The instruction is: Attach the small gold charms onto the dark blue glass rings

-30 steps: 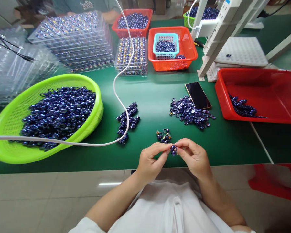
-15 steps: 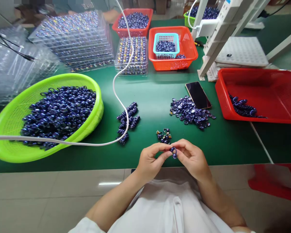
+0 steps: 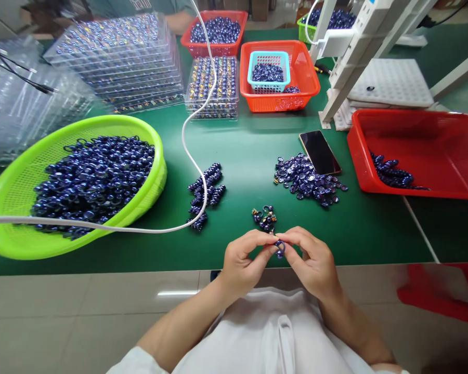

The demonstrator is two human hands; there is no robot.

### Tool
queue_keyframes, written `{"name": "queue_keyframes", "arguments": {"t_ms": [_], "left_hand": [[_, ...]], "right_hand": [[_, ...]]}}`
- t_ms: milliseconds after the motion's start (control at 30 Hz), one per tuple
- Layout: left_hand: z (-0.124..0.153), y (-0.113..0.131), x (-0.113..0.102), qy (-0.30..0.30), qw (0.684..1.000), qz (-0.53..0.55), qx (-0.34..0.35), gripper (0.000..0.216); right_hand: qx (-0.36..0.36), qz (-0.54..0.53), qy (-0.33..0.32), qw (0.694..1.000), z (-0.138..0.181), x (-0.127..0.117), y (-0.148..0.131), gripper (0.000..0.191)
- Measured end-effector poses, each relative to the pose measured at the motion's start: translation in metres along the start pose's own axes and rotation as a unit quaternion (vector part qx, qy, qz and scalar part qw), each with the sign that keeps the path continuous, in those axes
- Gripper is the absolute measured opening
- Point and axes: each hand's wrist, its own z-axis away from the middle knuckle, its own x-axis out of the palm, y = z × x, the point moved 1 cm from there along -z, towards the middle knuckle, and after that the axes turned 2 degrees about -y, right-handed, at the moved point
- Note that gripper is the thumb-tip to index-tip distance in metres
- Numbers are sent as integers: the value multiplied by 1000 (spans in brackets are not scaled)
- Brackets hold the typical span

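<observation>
A small dark-blue shiny ring (image 3: 280, 249) with a rounded bead is pinched between my two hands at the table's front edge. My left hand (image 3: 245, 259) grips it from the left with thumb and index finger. From the other side, my right hand (image 3: 311, 259) holds it the same way; fingertips hide part of it. Just beyond the fingers lies a small cluster of dark rings with gold-coloured bits (image 3: 265, 218). Farther right is a heap of flat, shiny dark-blue pieces (image 3: 306, 179). To the left, several short stacks of dark-blue rings (image 3: 206, 189) rest on the green table (image 3: 242, 150).
A lime-green basket (image 3: 161, 176) full of rings stands left, a white cable (image 3: 183, 140) crossing it. A phone (image 3: 320, 151) touches the heap. Red tray (image 3: 432, 150) at right; orange basket (image 3: 280, 104) and stacked clear trays (image 3: 140, 78) behind. Another person's arm (image 3: 180, 22) shows at the back.
Both hands stay together on the ring, which has turned slightly and sits a little lower. The surrounding things shift only slightly with the camera.
</observation>
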Motion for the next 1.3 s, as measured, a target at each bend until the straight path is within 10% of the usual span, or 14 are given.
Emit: {"name": "queue_keyframes", "arguments": {"t_ms": [267,667,900,1300], "left_hand": [[-2,-2,1,-4,1000,-12,7,18],[-5,0,5,25,960,168,-223,16],[-1,-2,1,6,982,44,-185,22],[-14,0,-6,-93,910,219,-340,29]], "right_hand": [[67,-108,-8,992,-5,3,9,10],[-72,105,71,989,-3,4,5,26],[-176,248,37,952,-6,-7,7,32],[-160,218,-76,960,-5,-10,5,24]]}}
